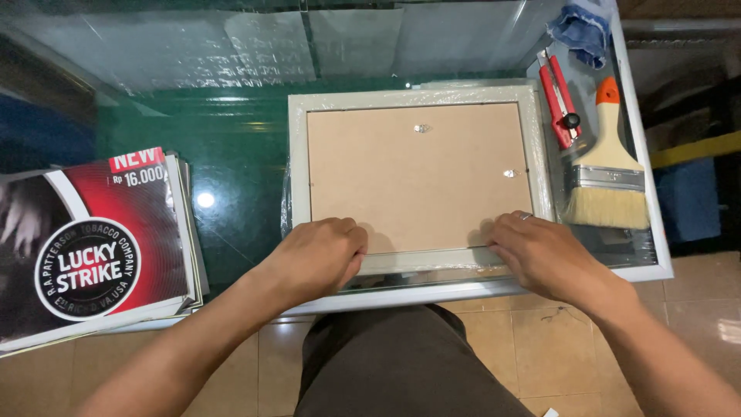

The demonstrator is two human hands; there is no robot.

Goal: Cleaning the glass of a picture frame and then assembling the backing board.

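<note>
The face-down picture frame (421, 174) is pressed at its near edge by the left hand (320, 259) and right hand (540, 255), fingers curled; the backing board needs seating next.

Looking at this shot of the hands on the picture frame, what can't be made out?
Head view, the only one:
- Fingertips of the left hand and right hand: curled under, so the grip is unclear.
- Front of the picture frame: it lies face down.
- Near rail of the frame: partly covered by both hands.
- Blue cloth: cut off by the top edge.
</note>
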